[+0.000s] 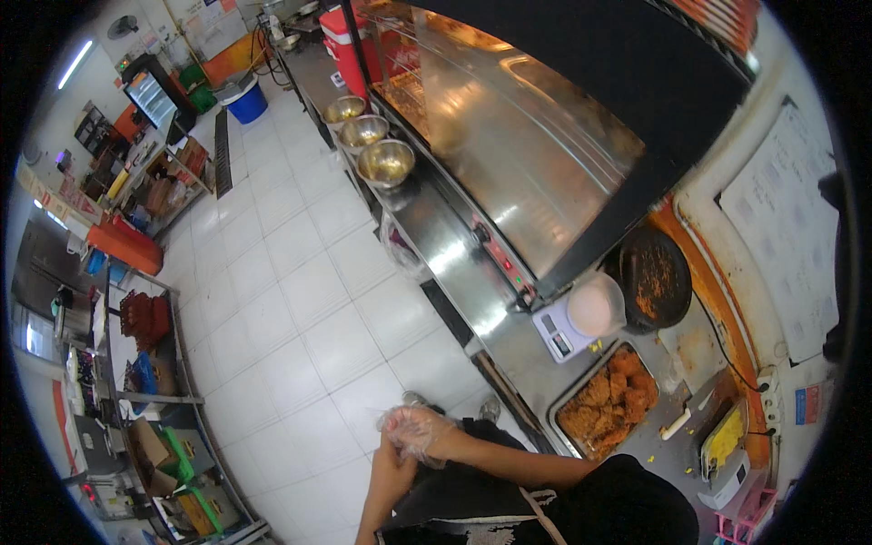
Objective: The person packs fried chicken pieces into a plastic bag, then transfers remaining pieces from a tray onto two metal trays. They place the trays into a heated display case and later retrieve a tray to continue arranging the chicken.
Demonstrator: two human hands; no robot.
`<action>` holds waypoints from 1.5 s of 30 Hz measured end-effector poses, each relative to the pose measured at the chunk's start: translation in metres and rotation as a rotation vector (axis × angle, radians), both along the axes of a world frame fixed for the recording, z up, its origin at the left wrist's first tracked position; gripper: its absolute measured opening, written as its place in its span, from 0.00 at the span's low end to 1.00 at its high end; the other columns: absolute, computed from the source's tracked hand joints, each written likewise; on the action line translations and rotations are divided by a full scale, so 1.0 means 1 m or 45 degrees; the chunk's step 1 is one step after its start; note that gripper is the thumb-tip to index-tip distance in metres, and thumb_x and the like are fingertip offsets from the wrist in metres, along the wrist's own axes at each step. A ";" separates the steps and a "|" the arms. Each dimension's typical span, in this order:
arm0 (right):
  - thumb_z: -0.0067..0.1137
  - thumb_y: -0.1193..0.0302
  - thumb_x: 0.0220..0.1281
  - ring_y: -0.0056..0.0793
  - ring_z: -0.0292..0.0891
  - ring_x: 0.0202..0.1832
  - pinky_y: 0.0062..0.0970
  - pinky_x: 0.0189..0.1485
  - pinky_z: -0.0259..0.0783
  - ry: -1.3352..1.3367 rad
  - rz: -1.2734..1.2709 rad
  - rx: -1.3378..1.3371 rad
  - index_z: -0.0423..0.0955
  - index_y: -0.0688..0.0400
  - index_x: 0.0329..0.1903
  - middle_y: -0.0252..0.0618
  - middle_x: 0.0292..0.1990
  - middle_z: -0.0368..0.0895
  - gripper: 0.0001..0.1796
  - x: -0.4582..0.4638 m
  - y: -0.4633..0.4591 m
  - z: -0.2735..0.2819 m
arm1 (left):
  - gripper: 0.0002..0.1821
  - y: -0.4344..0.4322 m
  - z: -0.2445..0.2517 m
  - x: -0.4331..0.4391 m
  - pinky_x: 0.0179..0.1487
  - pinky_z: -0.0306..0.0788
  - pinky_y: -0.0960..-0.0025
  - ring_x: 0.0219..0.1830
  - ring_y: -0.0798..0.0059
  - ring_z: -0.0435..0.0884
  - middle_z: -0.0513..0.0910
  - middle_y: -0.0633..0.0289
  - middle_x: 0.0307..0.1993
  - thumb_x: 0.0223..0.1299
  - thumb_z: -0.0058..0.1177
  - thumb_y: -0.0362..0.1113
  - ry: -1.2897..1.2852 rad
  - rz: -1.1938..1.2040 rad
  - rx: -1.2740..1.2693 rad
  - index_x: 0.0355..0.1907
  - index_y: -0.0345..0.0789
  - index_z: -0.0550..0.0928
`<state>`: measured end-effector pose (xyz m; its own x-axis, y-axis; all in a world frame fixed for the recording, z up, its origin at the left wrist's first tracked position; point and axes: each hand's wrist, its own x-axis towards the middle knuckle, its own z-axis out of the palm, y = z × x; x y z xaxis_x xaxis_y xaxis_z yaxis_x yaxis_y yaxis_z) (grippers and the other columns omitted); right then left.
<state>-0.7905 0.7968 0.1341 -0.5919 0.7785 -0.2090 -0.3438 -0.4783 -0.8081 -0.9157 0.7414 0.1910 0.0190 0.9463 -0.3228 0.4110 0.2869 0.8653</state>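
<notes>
My two hands meet in front of my body, above the tiled floor. Clear plastic, apparently a disposable glove, covers my right hand (428, 432), whose bent fingers lie over my left hand (400, 451). Crumpled plastic bunches where they touch, so the left fingers are mostly hidden and their grip cannot be made out. To the right on the steel counter, a metal tray (553, 417) holds breaded fried pieces (606, 402). Behind it, a digital kitchen scale (555, 337) carries a translucent plastic container (597, 304).
A glass-fronted heated display cabinet (518, 129) stands on the counter, with three metal bowls (385, 163) along its front. A knife (676, 424) lies right of the tray, near a dish of yellow food (725, 439). Shelving (160, 396) runs along the left.
</notes>
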 end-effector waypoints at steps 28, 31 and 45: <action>0.59 0.68 0.68 0.19 0.72 0.40 0.24 0.43 0.72 -0.345 -0.225 0.047 0.73 0.57 0.45 0.29 0.36 0.76 0.09 -0.205 0.357 -0.058 | 0.13 0.405 -0.073 -0.252 0.34 0.71 0.63 0.28 0.67 0.77 0.80 0.55 0.26 0.53 0.42 0.24 -0.086 -0.044 0.313 0.40 0.29 0.78; 0.59 0.70 0.66 0.20 0.73 0.39 0.25 0.43 0.72 -0.291 -0.346 -0.008 0.73 0.57 0.45 0.30 0.35 0.76 0.08 -0.226 0.416 -0.070 | 0.12 0.444 -0.062 -0.289 0.39 0.73 0.70 0.35 0.71 0.78 0.81 0.56 0.37 0.64 0.43 0.26 -0.118 -0.043 -0.421 0.47 0.28 0.78; 0.61 0.68 0.66 0.29 0.79 0.42 0.29 0.48 0.75 -1.175 -0.560 -0.201 0.73 0.58 0.46 0.38 0.40 0.82 0.11 -0.209 0.585 -0.012 | 0.09 0.595 -0.118 -0.359 0.34 0.70 0.61 0.28 0.63 0.78 0.78 0.51 0.23 0.54 0.42 0.25 -0.072 -0.445 -0.447 0.33 0.28 0.79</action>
<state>-1.0000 1.3817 0.1225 0.1807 0.8116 -0.5556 0.2080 -0.5836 -0.7849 -1.2742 1.3368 0.0734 0.3426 0.7147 -0.6098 0.4898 0.4180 0.7651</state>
